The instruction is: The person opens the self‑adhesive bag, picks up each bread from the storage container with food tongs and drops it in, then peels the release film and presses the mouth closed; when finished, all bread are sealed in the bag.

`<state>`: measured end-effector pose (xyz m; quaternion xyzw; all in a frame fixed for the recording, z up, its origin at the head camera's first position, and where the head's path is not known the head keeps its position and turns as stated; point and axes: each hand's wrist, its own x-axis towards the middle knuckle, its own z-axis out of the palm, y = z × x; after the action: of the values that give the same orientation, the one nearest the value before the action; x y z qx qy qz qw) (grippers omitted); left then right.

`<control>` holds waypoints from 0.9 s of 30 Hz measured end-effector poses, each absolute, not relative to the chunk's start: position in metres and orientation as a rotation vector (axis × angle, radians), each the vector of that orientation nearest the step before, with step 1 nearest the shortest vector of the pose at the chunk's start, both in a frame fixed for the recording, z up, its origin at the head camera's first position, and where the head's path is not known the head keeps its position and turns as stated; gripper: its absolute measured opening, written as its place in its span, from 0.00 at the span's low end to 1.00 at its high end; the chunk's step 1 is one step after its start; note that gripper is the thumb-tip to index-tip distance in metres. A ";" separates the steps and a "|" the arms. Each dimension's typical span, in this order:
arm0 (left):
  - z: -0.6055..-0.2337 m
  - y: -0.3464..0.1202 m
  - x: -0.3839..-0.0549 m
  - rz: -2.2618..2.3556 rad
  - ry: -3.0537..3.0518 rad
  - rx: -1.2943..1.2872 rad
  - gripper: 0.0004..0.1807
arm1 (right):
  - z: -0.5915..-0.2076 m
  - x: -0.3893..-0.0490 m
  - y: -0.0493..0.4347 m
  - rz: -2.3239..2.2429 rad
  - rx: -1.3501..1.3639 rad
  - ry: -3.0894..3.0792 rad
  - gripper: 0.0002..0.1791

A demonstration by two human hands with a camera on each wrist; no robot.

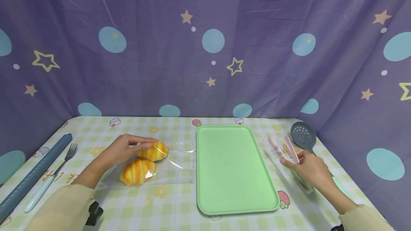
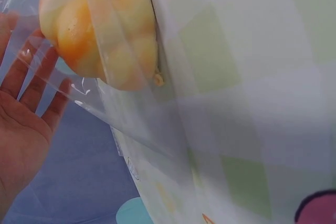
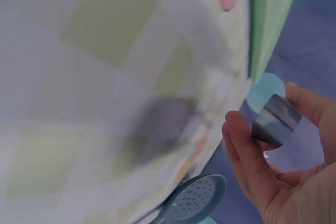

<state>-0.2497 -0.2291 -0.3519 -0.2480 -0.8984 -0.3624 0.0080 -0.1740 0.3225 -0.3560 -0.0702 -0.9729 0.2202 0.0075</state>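
Observation:
My left hand (image 1: 126, 149) is at the upper of two yellow-orange striped bread rolls (image 1: 158, 152), with index finger and thumb touching its top. The second bread roll (image 1: 137, 172) lies just in front of it. Both are in a clear plastic bag (image 1: 181, 168) that stretches toward the tray. In the left wrist view the fingers (image 2: 37, 80) are nearly straight and spread behind the film, tips beside a roll (image 2: 105, 30). On the right, my right hand (image 1: 310, 169) pinches pink tongs (image 1: 291, 149), arms spread and pointing away. A shiny metal end (image 3: 276, 121) shows between thumb and fingers.
A green tray (image 1: 234, 170) lies between the hands. Beyond the right hand is a grey perforated skimmer (image 1: 303, 134), its handle partly hidden by the hand. At the left edge lie a fork (image 1: 59, 168) with a pale handle and a long dark blue-grey rod (image 1: 35, 170).

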 end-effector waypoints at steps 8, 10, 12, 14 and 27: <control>-0.354 -0.229 -0.251 -1.149 -2.812 -0.773 0.15 | -0.372 -0.178 0.324 0.664 -0.212 -3.094 0.40; -0.355 -0.229 -0.251 -1.143 -2.813 -0.771 0.15 | -0.376 -0.178 0.322 0.669 -0.192 -3.082 0.37; -0.355 -0.229 -0.251 -1.131 -2.817 -0.764 0.15 | -0.379 -0.179 0.321 0.654 -0.172 -3.064 0.35; -0.355 -0.229 -0.251 -1.120 -2.821 -0.754 0.15 | -0.381 -0.180 0.319 0.628 -0.155 -3.048 0.33; -0.355 -0.229 -0.251 -1.116 -2.818 -0.755 0.15 | -0.380 -0.187 0.312 0.535 -0.196 -3.108 0.37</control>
<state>-0.2509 -0.2295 -0.3553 -0.2418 -0.9021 -0.3573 0.0089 -0.1871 0.3119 -0.3804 -0.0621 -0.9836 0.1693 -0.0091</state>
